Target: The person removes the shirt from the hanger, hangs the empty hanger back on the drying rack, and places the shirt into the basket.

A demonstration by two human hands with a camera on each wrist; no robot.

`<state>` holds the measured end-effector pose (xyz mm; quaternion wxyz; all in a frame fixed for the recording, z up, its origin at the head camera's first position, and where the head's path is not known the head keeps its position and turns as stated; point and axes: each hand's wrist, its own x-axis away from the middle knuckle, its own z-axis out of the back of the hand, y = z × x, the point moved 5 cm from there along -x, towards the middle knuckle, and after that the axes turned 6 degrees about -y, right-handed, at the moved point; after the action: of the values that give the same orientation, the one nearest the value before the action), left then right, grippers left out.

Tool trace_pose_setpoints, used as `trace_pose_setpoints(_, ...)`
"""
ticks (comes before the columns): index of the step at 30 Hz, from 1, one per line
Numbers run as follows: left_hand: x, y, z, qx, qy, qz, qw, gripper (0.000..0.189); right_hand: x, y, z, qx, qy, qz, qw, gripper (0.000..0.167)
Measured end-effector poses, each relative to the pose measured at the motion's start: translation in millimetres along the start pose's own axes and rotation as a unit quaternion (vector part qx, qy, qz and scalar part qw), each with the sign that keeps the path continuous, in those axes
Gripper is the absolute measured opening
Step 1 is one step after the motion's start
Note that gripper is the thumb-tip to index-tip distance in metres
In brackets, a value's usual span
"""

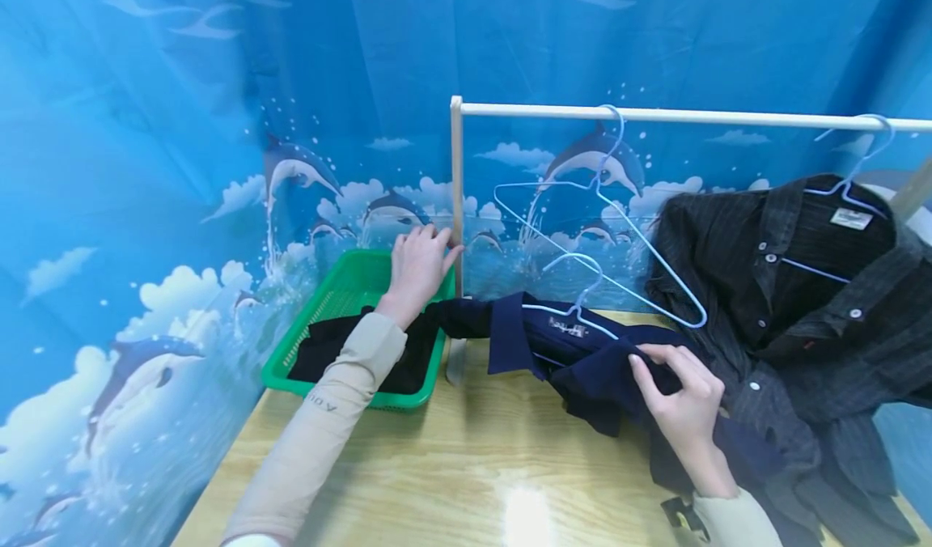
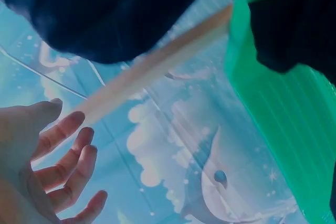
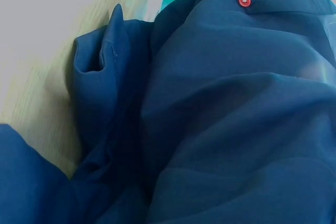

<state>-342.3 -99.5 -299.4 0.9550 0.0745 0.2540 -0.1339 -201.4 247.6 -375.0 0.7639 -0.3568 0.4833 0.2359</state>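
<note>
A navy shirt [image 1: 600,381] lies partly over the table, with a light blue hanger [image 1: 600,275] inside its collar. My right hand [image 1: 684,393] pinches the front of that shirt between thumb and fingers, beside the hanger's right arm. In the right wrist view, navy cloth [image 3: 220,108] with a red button fills most of the picture and the hand is hidden. My left hand [image 1: 418,268] reaches over the green basket [image 1: 291,345], close to the rack's wooden upright [image 1: 457,175]. Seen from the left wrist, its fingers [image 2: 60,171] are loosely bent around nothing.
Black cloth [image 1: 408,361] lies in the basket. From the rack's white rail [image 1: 524,110] hang a bare light blue hanger [image 1: 531,184] and, to the right, a dark grey shirt [image 1: 713,239] on a hanger. A dolphin-print curtain [image 1: 146,207] stands behind the wooden table [image 1: 408,474].
</note>
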Motion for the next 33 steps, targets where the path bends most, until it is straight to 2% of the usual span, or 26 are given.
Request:
trace_pose_setpoints(3, 8.0, 5.4, 2.0, 0.009, -0.02, -0.033, 0.9992, 0.033, 0.1, 0.8, 0.1, -0.003, 0.003, -0.004, 1.0, 0.012)
trace_pose_setpoints(6, 15.1, 11.1, -1.0, 0.041, -0.069, -0.082, 0.9934, 0.036, -0.9, 1.6, 0.7, -0.001, 0.005, -0.009, 0.9999, 0.011)
trace_pose_setpoints(9, 23.5, 13.1, -7.4, 0.084, -0.142, -0.115, 0.9796, 0.039, -2.4, 1.9, 1.0, 0.003, 0.005, -0.013, 0.9999, 0.01)
trace_pose_setpoints(11, 29.4, 12.3, -11.3, 0.114, -0.182, -0.125, 0.9687, 0.04, -3.1, 2.6, 1.3, 0.005, 0.008, -0.016, 0.9998, 0.011)
trace_pose_setpoints(13, 35.3, 9.9, -13.5, 0.133, -0.205, -0.13, 0.9609, 0.038, -4.2, 3.2, 1.6, 0.009, 0.01, -0.019, 0.9997, 0.013)
trace_pose_setpoints(15, 40.3, 6.7, -14.1, 0.148, -0.209, -0.138, 0.9568, 0.031, -5.2, 3.9, 1.6, 0.014, 0.009, -0.02, 0.9997, 0.016)
trace_pose_setpoints(17, 44.9, 2.5, -12.3, 0.159, -0.195, -0.145, 0.9569, 0.024, -6.4, 3.9, 1.5, 0.02, 0.005, -0.02, 0.9996, 0.017)
trace_pose_setpoints(19, 49.9, -2.2, -8.2, 0.166, -0.166, -0.155, 0.9596, 0.019, -7.9, 3.0, 1.1, 0.025, -0.003, -0.019, 0.9995, 0.017)
trace_pose_setpoints(25, 64.9, -16.5, 11.8, 0.18, -0.036, -0.17, 0.9681, 0.011, -18.3, -3.1, -5.0, 0.014, -0.032, -0.005, 0.9994, 0.022)
trace_pose_setpoints(29, 73.6, -26.4, 26.6, 0.157, 0.065, -0.131, 0.9768, 0.011, -25.4, -11.4, -14.0, -0.001, -0.065, 0.021, 0.9976, 0.04)
trace_pose_setpoints(33, 82.9, -35.0, 40.6, 0.128, 0.152, -0.071, 0.9775, 0.012, -28.8, -15.4, -20.1, 0.008, -0.085, 0.012, 0.9962, 0.049)
